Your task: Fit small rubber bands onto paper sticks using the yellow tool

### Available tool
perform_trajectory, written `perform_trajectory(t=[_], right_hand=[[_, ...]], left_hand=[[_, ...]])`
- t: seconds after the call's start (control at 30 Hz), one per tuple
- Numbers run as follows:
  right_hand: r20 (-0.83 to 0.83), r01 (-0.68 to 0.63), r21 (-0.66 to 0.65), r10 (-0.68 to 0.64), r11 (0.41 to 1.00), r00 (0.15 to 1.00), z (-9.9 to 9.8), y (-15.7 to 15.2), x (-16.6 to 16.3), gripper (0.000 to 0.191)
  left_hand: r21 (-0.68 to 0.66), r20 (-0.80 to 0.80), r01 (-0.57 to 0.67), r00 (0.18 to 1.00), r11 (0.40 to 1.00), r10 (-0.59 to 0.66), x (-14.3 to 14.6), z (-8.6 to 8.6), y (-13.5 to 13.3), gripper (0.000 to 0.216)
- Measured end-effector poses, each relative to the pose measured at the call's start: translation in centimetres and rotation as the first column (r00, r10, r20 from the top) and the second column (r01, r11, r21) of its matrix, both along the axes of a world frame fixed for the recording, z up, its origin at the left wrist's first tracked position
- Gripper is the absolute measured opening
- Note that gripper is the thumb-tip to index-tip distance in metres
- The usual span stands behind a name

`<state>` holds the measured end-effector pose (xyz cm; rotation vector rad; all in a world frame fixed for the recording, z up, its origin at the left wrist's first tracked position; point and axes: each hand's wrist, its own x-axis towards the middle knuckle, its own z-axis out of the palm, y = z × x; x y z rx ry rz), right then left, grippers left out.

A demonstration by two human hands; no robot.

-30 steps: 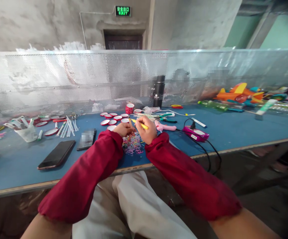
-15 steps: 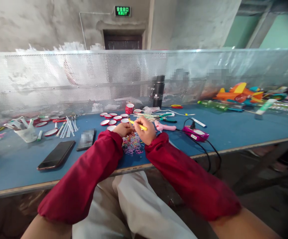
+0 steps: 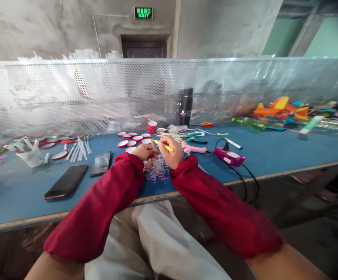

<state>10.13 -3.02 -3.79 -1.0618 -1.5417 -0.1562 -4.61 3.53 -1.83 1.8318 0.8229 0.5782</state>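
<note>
My left hand [image 3: 146, 152] is closed on a thin wooden-coloured stick [image 3: 152, 143] with a darker upper end, held nearly upright. Between the fingers of my right hand [image 3: 172, 153] is a yellow marker pen [image 3: 168, 147], its narrow end pointing left at the stick. Whether pen and stick touch is too small to tell. Under both hands lies a pile of small coloured rubber bands [image 3: 155, 171]. Several red-rimmed white discs [image 3: 123, 143] lie just beyond my left hand.
A pink glue gun [image 3: 195, 149], pliers [image 3: 196, 139] and a purple power strip [image 3: 230, 156] lie to the right. Two phones, one a dark phone [image 3: 66, 182], rest left, near a cup [image 3: 31, 158] of white sticks. A black bottle [image 3: 185, 108] stands behind.
The yellow marker's tip has shifted slightly right, away from the stick, and more of the stick shows above my left hand. Both arms stay in place.
</note>
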Motion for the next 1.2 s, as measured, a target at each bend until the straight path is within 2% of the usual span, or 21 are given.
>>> perform_trajectory(t=[1.2], right_hand=[[0.009,0.005,0.019,-0.005,1.0,1.0,-0.08,0.07,-0.08,0.013]], left_hand=[[0.008,-0.013,-0.005,1.0,1.0,0.006,-0.02,0.38,-0.46,0.03]])
